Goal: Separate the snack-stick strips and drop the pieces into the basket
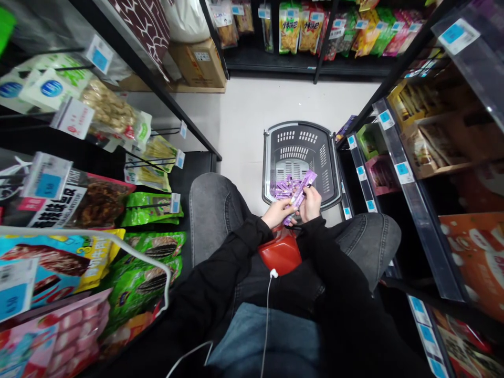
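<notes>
Both hands grasp slim purple snack packets (pixel 302 190) above the near rim of a grey plastic basket (pixel 328 181): the left hand (pixel 276 212) pinches them from one side, and the right hand (pixel 311 203) closes around them from the other. More purple packets (pixel 286 185) lie in the basket, which stands on the pale floor (pixel 241 123) just beyond the person's bent knees. Nearer the body sits a red case (pixel 280 252), a white cable (pixel 268 310) running from it. Bagged snacks hang at left, including green seed bags (pixel 147 270).
</notes>
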`<state>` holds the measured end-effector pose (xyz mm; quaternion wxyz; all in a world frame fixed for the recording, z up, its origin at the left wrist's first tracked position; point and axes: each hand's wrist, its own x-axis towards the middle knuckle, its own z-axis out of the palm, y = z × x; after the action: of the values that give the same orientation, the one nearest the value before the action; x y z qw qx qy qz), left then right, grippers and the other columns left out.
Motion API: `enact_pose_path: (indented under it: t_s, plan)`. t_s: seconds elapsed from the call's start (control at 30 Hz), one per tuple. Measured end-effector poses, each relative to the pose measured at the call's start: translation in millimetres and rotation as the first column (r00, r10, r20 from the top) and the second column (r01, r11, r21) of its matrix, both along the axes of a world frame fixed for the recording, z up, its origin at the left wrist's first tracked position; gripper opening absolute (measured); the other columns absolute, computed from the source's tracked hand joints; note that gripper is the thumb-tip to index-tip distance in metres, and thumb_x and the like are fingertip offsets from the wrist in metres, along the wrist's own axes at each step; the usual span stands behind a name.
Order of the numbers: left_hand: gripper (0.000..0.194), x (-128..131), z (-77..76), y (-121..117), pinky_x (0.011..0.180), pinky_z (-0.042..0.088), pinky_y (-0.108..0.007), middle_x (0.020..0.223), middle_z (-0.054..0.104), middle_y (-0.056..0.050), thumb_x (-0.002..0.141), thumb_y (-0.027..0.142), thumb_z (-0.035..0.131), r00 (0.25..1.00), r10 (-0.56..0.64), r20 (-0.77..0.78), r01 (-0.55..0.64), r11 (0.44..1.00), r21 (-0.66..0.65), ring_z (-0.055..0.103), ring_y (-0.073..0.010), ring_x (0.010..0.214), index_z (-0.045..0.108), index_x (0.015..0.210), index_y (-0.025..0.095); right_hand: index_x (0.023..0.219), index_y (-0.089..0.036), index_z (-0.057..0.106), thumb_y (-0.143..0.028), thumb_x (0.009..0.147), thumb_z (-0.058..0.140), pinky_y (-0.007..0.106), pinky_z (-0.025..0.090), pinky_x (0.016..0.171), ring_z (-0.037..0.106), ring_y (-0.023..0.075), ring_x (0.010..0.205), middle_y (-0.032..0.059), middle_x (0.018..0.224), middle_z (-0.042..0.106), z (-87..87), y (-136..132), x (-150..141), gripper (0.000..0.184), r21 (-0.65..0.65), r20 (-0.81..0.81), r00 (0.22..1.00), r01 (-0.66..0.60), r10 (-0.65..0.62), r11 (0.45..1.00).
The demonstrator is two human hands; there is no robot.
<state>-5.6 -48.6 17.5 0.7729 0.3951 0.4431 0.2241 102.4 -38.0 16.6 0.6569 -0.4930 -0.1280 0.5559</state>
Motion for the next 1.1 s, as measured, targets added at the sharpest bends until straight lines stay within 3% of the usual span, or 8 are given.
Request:
enact_pose_path:
  t_s: [0.27,0.4,0.6,0.83,1.1]
  plan:
    - [0.023,5.7,-0.1,-7.8,0.046,0.052,-0.023,0.066,0.061,-0.001,0.073,0.026,0.061,0.996,-0.035,-0.082,0.045,0.992,0.122,0.064,-0.0141,0.053,0.052,0.091,0.013,0.065,-0.015,0.050,-0.021,0.069,0.049,0.022,0.050,0.059,0.059,0.0098,0.058,-0.0008,0.059,0.060,-1.9,8.2,8.3,0.007,-0.095,-0.082,0.988,0.124,-0.132,0.988]
    - [0.020,7.4,3.3,-9.5,0.047,0.053,-0.021,0.065,0.061,-0.001,0.075,0.024,0.058,0.994,-0.061,-0.093,0.073,0.988,0.134,0.064,-0.0138,0.054,0.052,0.091,0.013,0.067,-0.017,0.050,-0.028,0.072,0.051,0.022,0.051,0.059,0.058,0.0094,0.056,-0.0015,0.060,0.059,-4.4,8.8,13.8,0.012,-0.118,-0.105,0.989,0.087,-0.100,0.989]
    - [0.019,8.2,3.3,-13.7,0.045,0.050,-0.017,0.067,0.062,-0.003,0.074,0.024,0.059,0.986,-0.090,-0.141,0.117,0.975,0.191,0.064,-0.0128,0.055,0.055,0.088,0.013,0.063,-0.018,0.046,-0.041,0.073,0.050,0.022,0.047,0.046,0.050,0.0090,0.044,-0.0036,0.050,0.051,-5.8,7.6,20.0,0.025,-0.193,-0.097,0.993,0.043,-0.063,0.980]
    - [0.031,7.7,-6.3,-13.8,0.049,0.054,-0.023,0.092,0.065,-0.010,0.072,0.030,0.062,0.993,-0.115,-0.020,0.116,0.992,0.049,0.065,-0.0141,0.060,0.054,0.097,0.014,0.067,-0.016,0.051,-0.033,0.072,0.049,0.020,0.049,0.054,0.056,0.0089,0.054,-0.0015,0.058,0.058,-3.9,10.3,25.6,0.018,-0.152,-0.141,0.988,0.046,-0.068,0.987]
    - [0.029,9.7,-8.7,-14.1,0.050,0.054,-0.024,0.093,0.064,-0.012,0.067,0.028,0.068,0.991,-0.119,0.055,0.124,0.987,-0.097,0.065,-0.0144,0.061,0.054,0.088,0.011,0.062,-0.018,0.046,-0.042,0.072,0.047,0.022,0.046,0.046,0.052,0.0100,0.045,-0.0030,0.049,0.053,-10.0,10.9,32.3,0.026,-0.158,-0.057,0.996,0.065,-0.074,0.985]
